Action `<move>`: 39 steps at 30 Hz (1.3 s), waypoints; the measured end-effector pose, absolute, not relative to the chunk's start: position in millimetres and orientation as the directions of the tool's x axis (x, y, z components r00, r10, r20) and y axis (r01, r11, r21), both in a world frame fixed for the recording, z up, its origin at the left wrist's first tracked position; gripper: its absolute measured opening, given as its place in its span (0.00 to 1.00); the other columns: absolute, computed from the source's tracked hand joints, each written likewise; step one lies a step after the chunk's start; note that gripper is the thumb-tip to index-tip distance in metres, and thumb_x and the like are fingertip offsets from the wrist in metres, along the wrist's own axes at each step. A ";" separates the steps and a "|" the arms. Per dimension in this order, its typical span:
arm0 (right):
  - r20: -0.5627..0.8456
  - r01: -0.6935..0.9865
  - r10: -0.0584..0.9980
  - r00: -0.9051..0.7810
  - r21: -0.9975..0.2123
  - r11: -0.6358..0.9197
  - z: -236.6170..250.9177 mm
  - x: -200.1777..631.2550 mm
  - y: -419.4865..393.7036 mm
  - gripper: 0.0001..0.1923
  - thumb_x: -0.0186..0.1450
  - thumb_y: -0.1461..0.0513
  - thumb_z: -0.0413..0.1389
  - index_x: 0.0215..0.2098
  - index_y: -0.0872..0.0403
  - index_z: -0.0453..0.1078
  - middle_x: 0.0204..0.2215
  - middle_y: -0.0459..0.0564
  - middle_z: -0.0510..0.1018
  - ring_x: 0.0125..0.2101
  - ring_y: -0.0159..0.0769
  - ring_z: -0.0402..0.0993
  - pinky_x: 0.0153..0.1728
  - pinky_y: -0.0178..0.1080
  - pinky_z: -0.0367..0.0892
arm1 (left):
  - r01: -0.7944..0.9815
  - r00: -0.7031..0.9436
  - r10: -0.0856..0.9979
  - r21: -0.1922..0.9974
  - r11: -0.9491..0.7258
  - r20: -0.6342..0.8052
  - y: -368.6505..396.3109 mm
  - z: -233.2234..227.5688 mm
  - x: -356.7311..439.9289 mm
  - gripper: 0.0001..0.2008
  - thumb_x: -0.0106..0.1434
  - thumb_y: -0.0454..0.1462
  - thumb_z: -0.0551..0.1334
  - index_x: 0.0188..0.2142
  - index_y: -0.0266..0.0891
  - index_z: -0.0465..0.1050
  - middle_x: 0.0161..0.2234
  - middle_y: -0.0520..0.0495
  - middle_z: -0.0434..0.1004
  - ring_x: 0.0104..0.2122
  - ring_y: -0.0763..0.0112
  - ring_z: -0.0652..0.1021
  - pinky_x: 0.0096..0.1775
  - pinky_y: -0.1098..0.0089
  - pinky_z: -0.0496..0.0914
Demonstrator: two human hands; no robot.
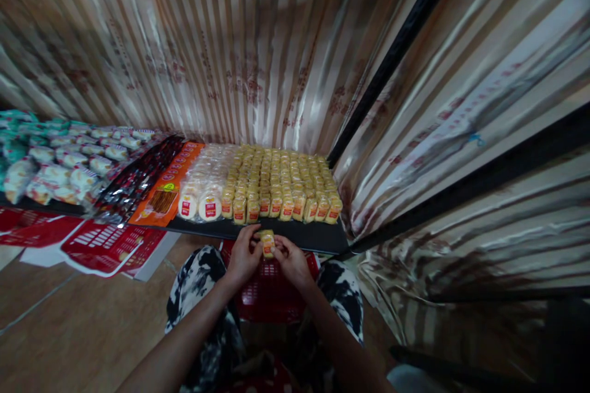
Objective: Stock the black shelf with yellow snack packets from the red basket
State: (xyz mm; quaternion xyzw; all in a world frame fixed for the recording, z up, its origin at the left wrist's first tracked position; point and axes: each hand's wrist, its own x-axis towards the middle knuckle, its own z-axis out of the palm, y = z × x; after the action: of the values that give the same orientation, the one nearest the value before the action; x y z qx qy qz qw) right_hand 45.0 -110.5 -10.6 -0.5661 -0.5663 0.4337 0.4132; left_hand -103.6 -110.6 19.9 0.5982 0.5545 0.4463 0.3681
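Between my two hands is a small wrapped yellow snack cake (268, 244) with a red label, just in front of the shelf edge. My left hand (244, 256) grips it from the left, its fingers at the upper side. The fingers of my right hand (292, 263) pinch its right side. Beyond them, tightly packed rows of the same kind of wrapped yellow cakes (281, 184) stand on the dark shelf (299, 232). A red plastic basket (267, 295) lies below my hands, between my knees; its contents are hard to make out.
Left of the cakes are round white packaged cakes (203, 187), an orange snack packet (163, 193), dark shiny packets (138, 178) and white-wrapped items (74, 156). More red baskets (99, 245) sit under the shelf. Black metal posts (391, 73) and striped plastic curtain (239, 43) enclose the back and right.
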 end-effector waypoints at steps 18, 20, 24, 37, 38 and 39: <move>0.119 0.418 0.950 0.290 -0.909 -0.014 -15.8 12.5 -45.4 0.16 0.58 0.57 0.50 0.42 0.54 0.68 0.36 0.51 0.71 0.32 0.34 0.69 0.38 0.38 0.67 | 0.502 -0.093 0.968 0.850 -0.157 0.234 -92.3 -9.5 -107.8 0.18 0.55 0.27 0.50 0.45 0.38 0.66 0.46 0.43 0.66 0.44 0.69 0.72 0.48 0.66 0.67; 0.112 0.417 0.948 0.297 -0.909 -0.023 -15.5 10.7 -44.9 0.17 0.58 0.57 0.50 0.44 0.54 0.65 0.36 0.51 0.71 0.31 0.33 0.69 0.37 0.38 0.67 | 0.508 -0.090 0.968 0.847 -0.159 0.236 -90.3 -10.9 -107.5 0.19 0.55 0.27 0.50 0.45 0.38 0.66 0.47 0.42 0.66 0.45 0.68 0.71 0.49 0.65 0.67; 0.113 0.400 0.942 0.317 -0.916 -0.025 -12.5 9.6 -47.6 0.18 0.58 0.57 0.50 0.45 0.54 0.60 0.36 0.51 0.71 0.29 0.33 0.69 0.34 0.37 0.68 | 0.529 -0.081 0.970 0.835 -0.153 0.229 -88.5 -9.9 -106.7 0.19 0.55 0.27 0.50 0.46 0.37 0.66 0.47 0.41 0.65 0.48 0.65 0.69 0.51 0.63 0.65; 0.222 0.499 0.935 0.276 -0.865 0.058 -8.3 4.9 -49.2 0.08 0.60 0.58 0.48 0.35 0.53 0.62 0.33 0.50 0.69 0.32 0.34 0.69 0.32 0.36 0.68 | 0.525 -0.079 0.974 0.839 -0.139 0.211 -85.6 -9.9 -107.7 0.22 0.54 0.26 0.50 0.49 0.36 0.63 0.47 0.41 0.66 0.42 0.70 0.73 0.47 0.65 0.68; 0.221 0.509 0.935 0.279 -0.859 0.051 -9.8 5.5 -48.4 0.08 0.60 0.58 0.47 0.35 0.53 0.62 0.31 0.49 0.70 0.31 0.35 0.69 0.32 0.36 0.68 | 0.528 -0.076 0.974 0.837 -0.142 0.213 -85.0 -10.4 -107.9 0.22 0.54 0.26 0.50 0.49 0.36 0.62 0.46 0.41 0.66 0.41 0.70 0.73 0.47 0.65 0.68; 0.220 0.515 0.934 0.282 -0.856 0.047 -11.5 6.3 -47.6 0.08 0.60 0.58 0.47 0.34 0.53 0.63 0.31 0.49 0.70 0.30 0.35 0.69 0.32 0.37 0.67 | 0.532 -0.076 0.973 0.834 -0.145 0.218 -84.4 -10.9 -108.1 0.22 0.54 0.26 0.50 0.49 0.36 0.62 0.46 0.41 0.67 0.41 0.70 0.73 0.47 0.65 0.68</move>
State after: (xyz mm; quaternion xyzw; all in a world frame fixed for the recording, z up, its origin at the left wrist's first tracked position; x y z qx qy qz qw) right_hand 6.3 -47.6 -11.5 -0.6525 -0.5550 0.2257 0.4640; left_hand -108.1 -84.4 -10.9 0.6277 0.5993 0.4226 0.2611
